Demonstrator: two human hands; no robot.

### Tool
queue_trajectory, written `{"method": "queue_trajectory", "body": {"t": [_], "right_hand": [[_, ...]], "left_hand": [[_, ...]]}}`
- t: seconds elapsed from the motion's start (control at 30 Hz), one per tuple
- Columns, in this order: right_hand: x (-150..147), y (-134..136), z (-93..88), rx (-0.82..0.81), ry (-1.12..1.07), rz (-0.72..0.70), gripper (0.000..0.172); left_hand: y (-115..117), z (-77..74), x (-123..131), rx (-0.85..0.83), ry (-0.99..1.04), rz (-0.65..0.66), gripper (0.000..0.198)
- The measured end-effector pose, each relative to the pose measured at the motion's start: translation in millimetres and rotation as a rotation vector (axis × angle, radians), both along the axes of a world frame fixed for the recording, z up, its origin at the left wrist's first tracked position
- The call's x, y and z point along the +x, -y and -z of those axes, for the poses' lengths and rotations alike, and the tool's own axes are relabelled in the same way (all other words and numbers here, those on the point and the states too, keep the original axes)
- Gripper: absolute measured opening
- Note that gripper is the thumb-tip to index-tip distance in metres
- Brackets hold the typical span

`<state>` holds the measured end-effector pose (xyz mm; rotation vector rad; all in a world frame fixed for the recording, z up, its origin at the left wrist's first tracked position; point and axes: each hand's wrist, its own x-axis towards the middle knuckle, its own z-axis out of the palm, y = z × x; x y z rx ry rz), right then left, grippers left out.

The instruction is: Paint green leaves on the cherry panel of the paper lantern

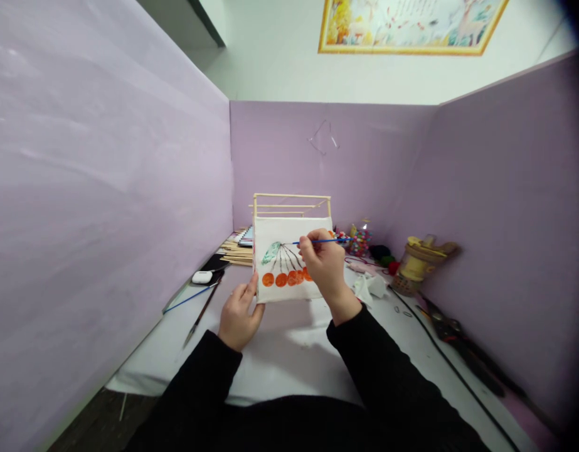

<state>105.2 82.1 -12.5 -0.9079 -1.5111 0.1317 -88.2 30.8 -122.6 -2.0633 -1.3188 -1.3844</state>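
Observation:
A white panel (296, 229) stands upright in front of me, fixed to a frame of thin wooden sticks (293, 196). Painted on it are a row of orange discs, dark lines fanning out from one point, and a green leaf shape (271, 252). My left hand (241, 312) grips the panel's lower left edge between thumb and fingers. In my right hand (325, 263) is a blue-handled paintbrush (322, 241), pinched between thumb and fingers. Its tip is at the top of the dark lines, right of the leaf; whether it touches the surface I cannot tell.
To the left lie a dark brush (203, 311), another blue brush (188, 299), a white earphone case (202, 277) and wooden sticks (237, 253). At right are crumpled tissue (370, 285), a jar of coloured beads (361, 238), a yellow container (416, 263) and pliers (458, 342). Lilac partitions (331, 169) enclose the table.

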Motion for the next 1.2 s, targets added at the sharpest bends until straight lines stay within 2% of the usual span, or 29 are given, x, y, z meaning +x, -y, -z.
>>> {"method": "queue_trajectory", "body": {"t": [1.2], "right_hand": [[-0.9,1.9,-1.6,0.009,0.044,0.038,0.021]], "left_hand": [[1.0,-0.6,0.2,-0.015,-0.012,-0.015,0.066]]}}
